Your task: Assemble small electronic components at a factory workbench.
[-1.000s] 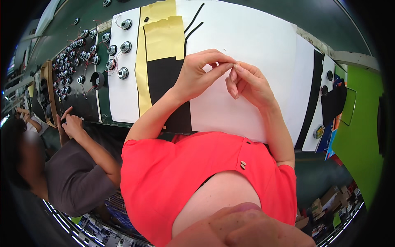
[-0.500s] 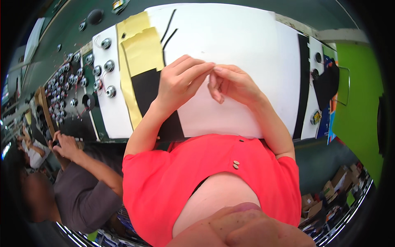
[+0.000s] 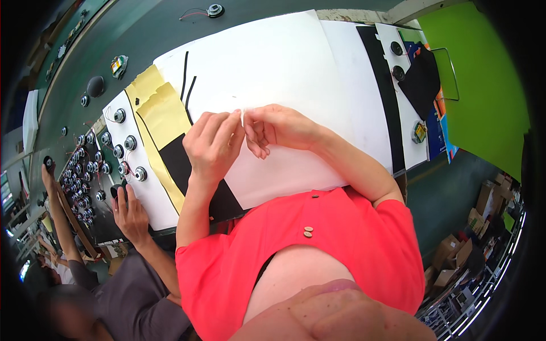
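My left hand (image 3: pixel 211 145) and my right hand (image 3: pixel 284 128) meet above the large white sheet (image 3: pixel 267 62) on the table. The left one is closed, its thumb and fingertips pinched together. My right thumb and index finger pinch too, while its other fingers curl loosely below. A tiny whitish sliver (image 3: pixel 244 117) shows between the two sets of fingertips; its kind is too small to tell. To the left of my hands lie two thin black strips (image 3: pixel 185 77), a torn yellow sheet (image 3: pixel 165 111) and a black sheet (image 3: pixel 175 162), partly covered by my left arm.
Small round speakers (image 3: pixel 130 142) with wires stand on a white board at the left, with many more beyond. A co-worker's hand (image 3: pixel 131 213) holds a black round part there. At the right are a black band (image 3: pixel 384 108), black cloth-like piece (image 3: pixel 421 79) and green board (image 3: pixel 483 85).
The view has shifted, so the table appears lower and turned. My hands stay together at the fingertips, and a whitish sliver now shows between them. The co-worker's hands have moved apart.
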### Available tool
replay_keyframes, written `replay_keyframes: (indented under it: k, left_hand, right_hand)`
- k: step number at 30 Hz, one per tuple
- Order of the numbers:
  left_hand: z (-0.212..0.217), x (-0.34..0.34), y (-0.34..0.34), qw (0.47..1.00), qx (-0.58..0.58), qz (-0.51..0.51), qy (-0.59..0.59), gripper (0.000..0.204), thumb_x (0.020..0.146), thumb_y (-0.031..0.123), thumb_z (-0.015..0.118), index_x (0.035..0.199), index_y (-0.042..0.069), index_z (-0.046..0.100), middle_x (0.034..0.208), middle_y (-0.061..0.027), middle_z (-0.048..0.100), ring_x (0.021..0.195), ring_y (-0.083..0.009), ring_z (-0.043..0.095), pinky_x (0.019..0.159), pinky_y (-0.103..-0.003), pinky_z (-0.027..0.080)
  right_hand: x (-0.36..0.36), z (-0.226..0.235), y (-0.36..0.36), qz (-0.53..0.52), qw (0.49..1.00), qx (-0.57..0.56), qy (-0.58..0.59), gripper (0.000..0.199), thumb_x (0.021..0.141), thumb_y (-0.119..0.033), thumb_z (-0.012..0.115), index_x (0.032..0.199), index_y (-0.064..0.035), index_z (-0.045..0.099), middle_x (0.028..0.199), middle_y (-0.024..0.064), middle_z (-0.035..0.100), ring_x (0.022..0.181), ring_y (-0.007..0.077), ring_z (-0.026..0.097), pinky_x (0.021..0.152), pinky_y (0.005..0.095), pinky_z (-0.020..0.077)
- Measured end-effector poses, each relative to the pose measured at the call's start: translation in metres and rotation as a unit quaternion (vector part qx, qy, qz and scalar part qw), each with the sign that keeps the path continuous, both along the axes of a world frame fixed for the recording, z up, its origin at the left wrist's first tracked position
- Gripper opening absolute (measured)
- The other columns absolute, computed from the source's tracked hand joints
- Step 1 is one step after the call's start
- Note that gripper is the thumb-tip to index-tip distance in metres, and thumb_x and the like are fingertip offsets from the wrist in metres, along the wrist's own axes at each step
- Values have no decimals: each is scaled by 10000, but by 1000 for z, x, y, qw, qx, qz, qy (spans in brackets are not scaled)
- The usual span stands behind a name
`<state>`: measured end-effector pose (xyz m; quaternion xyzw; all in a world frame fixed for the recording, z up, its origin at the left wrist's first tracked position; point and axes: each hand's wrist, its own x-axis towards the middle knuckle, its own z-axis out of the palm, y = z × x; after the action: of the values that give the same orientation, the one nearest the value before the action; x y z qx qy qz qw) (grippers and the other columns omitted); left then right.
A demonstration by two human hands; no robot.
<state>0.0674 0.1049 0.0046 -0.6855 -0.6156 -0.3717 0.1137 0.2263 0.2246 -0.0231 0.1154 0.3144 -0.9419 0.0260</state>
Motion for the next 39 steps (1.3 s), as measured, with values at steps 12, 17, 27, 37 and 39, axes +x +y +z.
replay_keyframes:
  k: [12,17,27,37,39]
  left_hand:
    - [-4,7,-8,905,-123,11,-408,65,930,2,706,990,-20,707,900,-68,720,797,-116,666,706,-250,524]
    - [-6,12,-7,839,-133,5,-527,118,948,38,696,1057,-1,675,966,-51,712,843,-104,663,751,-243,521]
    - [-7,9,-10,822,-136,-45,-551,63,965,31,669,1021,4,656,969,-29,675,842,-81,649,764,-241,526]
    - [-6,-5,-12,849,-139,31,-508,98,963,72,668,1029,-1,667,948,-42,694,870,-113,689,763,-253,541]
    - [-6,-17,-13,848,-137,42,-510,96,972,72,659,1010,-13,680,909,-39,705,844,-98,669,752,-244,530]
  right_hand:
    - [-5,7,-9,-65,986,154,-6,436,1112,-335,407,908,-23,636,765,68,660,689,141,659,626,254,509]
    - [0,5,-11,-77,972,221,-14,399,1119,-317,402,989,-4,613,812,64,636,713,148,630,664,274,513]
    - [-4,11,-15,-100,971,217,-32,409,1119,-325,412,972,-9,626,780,49,640,697,112,606,659,253,506]
    - [-2,9,-20,-124,941,307,-66,154,1053,-61,463,1108,4,592,844,84,695,717,114,647,640,235,505]
    - [-5,7,-18,-128,936,321,-63,154,1057,-72,466,1112,2,589,876,100,711,744,125,672,633,230,505]
